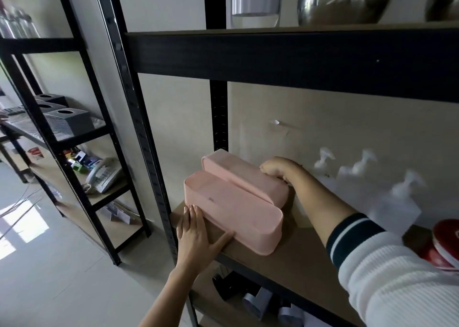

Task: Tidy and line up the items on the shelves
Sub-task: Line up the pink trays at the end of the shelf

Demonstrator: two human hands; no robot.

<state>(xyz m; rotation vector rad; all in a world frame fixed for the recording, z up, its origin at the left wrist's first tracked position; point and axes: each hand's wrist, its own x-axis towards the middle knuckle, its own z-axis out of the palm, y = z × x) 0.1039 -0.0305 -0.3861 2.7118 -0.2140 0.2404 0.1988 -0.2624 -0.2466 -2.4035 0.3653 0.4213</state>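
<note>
two pink bins [236, 210] side by side on a wooden shelf [293, 259], left hand [196, 237] fingers flat against the near bin, right hand [275, 169] fingers curled on the far bin's rim

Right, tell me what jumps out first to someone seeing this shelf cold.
Two long pink plastic boxes lie upside down, side by side, at the left end of the brown shelf board. The left hand presses flat against the nearer box's end, while the right hand curls over the farther one's far side. Shiny round metal kettles stand on the shelf above.
</note>
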